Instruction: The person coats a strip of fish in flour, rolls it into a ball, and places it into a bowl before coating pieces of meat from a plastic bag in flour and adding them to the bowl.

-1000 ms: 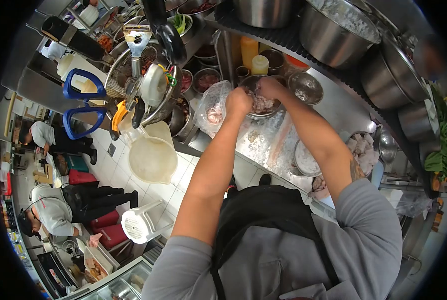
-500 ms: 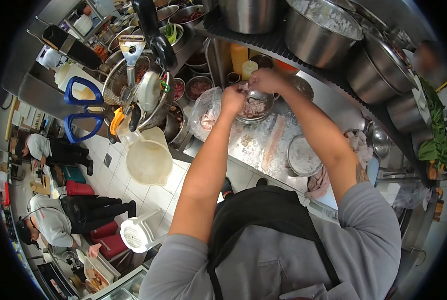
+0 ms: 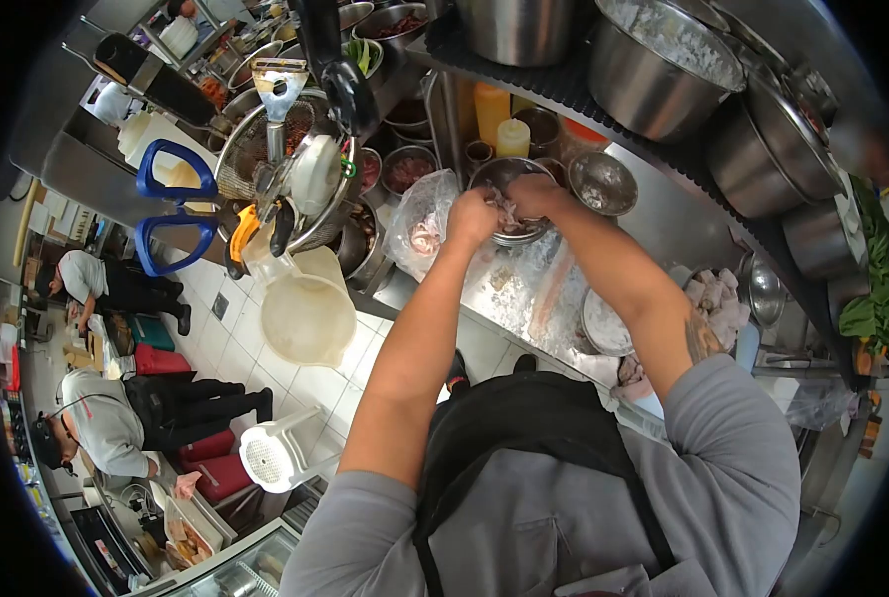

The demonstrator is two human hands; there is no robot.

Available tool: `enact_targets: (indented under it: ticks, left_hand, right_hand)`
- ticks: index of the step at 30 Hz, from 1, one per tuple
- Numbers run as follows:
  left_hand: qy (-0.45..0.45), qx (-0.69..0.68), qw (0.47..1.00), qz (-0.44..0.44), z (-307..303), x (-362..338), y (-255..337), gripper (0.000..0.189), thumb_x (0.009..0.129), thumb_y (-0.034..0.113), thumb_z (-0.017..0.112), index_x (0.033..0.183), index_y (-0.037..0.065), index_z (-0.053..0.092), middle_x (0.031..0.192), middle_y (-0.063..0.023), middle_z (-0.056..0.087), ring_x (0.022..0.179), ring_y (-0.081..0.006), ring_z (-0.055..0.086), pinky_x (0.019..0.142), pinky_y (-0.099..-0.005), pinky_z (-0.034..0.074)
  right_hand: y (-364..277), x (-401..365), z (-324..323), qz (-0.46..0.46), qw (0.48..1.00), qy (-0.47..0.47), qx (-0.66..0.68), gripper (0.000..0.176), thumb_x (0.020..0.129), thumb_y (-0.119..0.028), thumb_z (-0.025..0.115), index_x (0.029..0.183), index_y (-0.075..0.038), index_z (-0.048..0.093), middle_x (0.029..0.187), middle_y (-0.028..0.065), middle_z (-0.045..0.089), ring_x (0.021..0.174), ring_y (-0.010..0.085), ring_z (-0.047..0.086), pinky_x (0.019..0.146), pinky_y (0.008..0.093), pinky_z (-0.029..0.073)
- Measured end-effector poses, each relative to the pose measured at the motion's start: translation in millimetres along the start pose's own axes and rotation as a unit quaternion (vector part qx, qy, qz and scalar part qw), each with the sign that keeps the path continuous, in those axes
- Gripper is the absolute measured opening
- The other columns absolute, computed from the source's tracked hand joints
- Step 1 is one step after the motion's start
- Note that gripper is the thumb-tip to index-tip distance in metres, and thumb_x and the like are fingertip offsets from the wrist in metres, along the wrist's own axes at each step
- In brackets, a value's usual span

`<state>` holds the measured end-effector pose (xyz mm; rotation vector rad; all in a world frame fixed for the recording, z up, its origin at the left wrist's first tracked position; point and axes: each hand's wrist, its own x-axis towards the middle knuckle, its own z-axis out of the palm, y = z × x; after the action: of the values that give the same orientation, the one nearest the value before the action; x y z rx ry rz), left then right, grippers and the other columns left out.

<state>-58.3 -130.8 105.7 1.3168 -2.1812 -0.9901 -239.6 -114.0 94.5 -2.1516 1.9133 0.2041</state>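
Note:
A steel bowl [image 3: 491,177] with pieces of raw meat [image 3: 505,216] in it stands at the back of the counter. At its left rim, my left hand [image 3: 473,216] is closed on raw meat. Inside the bowl my right hand [image 3: 538,196] has its fingers bent down around the meat; their tips are hidden. Left of the bowl sits a clear plastic bag [image 3: 416,224] with pale meat inside. In front lies a long pale strip of meat or fish [image 3: 552,290] on the flour-dusted steel counter [image 3: 504,288].
A bowl of white powder [image 3: 606,323] stands under my right forearm. Another steel bowl [image 3: 603,184] is at the back right. A shelf with big pots [image 3: 653,85] overhangs the counter. Blue-handled scissors [image 3: 176,204] and strainers hang at the left. Two people [image 3: 106,423] work behind.
My hands have come down from above the bowl, the right one into it. The view has shifted slightly, and the small bowl at the back right is now uncovered by my arm.

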Motion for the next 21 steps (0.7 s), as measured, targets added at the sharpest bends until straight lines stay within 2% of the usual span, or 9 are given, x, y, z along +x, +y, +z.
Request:
enact_targets:
  ticks: [3,6,9,10,12,16,19,21]
  left_hand:
    - [0.028,-0.016,0.999,-0.004,-8.0,2.4,-2.5,0.036,0.077,0.014,0.06,0.11,0.004,0.071,0.106,-0.0257,0.069,0.104,-0.0419,0.065,0.091,-0.0458,0.051]
    - [0.035,-0.025,0.999,-0.016,-18.2,0.8,3.6,0.036,0.078,0.015,0.06,0.111,0.003,0.071,0.105,-0.0254,0.069,0.104,-0.0416,0.065,0.09,-0.0449,0.051]
    - [0.031,-0.084,0.996,0.008,-9.9,12.4,-5.9,0.036,0.079,0.018,0.063,0.111,0.002,0.07,0.105,-0.0254,0.069,0.104,-0.0405,0.065,0.091,-0.044,0.051]
    - [0.027,-0.108,0.994,0.019,-6.7,14.8,-5.9,0.036,0.08,0.018,0.064,0.113,0.003,0.069,0.107,-0.0241,0.07,0.105,-0.0391,0.066,0.092,-0.0426,0.051]
    - [0.02,-0.155,0.987,0.041,-2.3,16.4,0.8,0.038,0.082,0.017,0.065,0.117,0.004,0.068,0.11,-0.0215,0.07,0.106,-0.0363,0.066,0.093,-0.0398,0.05]
    - [-0.013,-0.074,0.996,0.048,-7.8,13.4,17.4,0.038,0.083,0.016,0.066,0.117,-0.001,0.067,0.11,-0.0224,0.07,0.104,-0.0368,0.066,0.091,-0.0401,0.049]
    - [-0.044,-0.065,0.996,0.035,-12.9,17.6,19.9,0.037,0.084,0.015,0.066,0.116,-0.004,0.066,0.107,-0.0224,0.07,0.101,-0.0362,0.066,0.089,-0.0399,0.049]
    - [-0.043,-0.08,0.996,0.026,-12.7,18.9,17.3,0.035,0.086,0.013,0.064,0.115,-0.006,0.065,0.105,-0.0214,0.071,0.098,-0.0339,0.067,0.087,-0.0387,0.049]
  right_hand:
    - [12.4,8.7,-11.2,-0.034,0.999,-0.004,0.009,0.034,0.071,-0.025,0.071,0.1,-0.007,0.073,0.098,0.0199,0.071,0.092,0.035,0.069,0.082,0.0432,0.055]
    - [23.4,5.6,-30.9,0.012,0.982,-0.019,0.19,0.038,0.072,-0.026,0.071,0.104,-0.005,0.072,0.095,0.0203,0.071,0.088,0.0331,0.069,0.08,0.0421,0.054]
    - [31.6,2.0,-47.3,0.002,0.969,0.008,0.247,0.041,0.074,-0.027,0.07,0.107,-0.004,0.071,0.093,0.0203,0.071,0.088,0.0323,0.069,0.079,0.0418,0.053]
    - [34.5,0.9,-48.2,-0.043,0.965,0.052,0.253,0.035,0.077,-0.021,0.068,0.105,-0.002,0.07,0.086,0.0162,0.071,0.079,0.0261,0.068,0.072,0.0377,0.053]
    - [35.5,-1.2,-54.1,-0.037,0.936,0.029,0.348,0.028,0.079,-0.017,0.066,0.101,-0.001,0.07,0.083,0.0112,0.069,0.072,0.0185,0.064,0.066,0.0323,0.05]
    - [29.6,-11.9,-62.3,-0.034,0.859,0.005,0.51,0.021,0.08,-0.009,0.063,0.099,-0.001,0.069,0.077,0.0018,0.062,0.062,0.0069,0.053,0.056,0.0239,0.042]
    - [34.2,-17.4,-65.1,-0.03,0.822,-0.024,0.568,0.021,0.081,-0.013,0.064,0.1,-0.005,0.067,0.082,-0.0002,0.062,0.068,0.0087,0.055,0.059,0.0246,0.044]
    - [33.7,-20.1,-62.2,-0.036,0.797,-0.022,0.603,0.023,0.08,-0.006,0.06,0.102,-0.004,0.065,0.081,0.0005,0.061,0.067,0.009,0.054,0.058,0.0245,0.043]
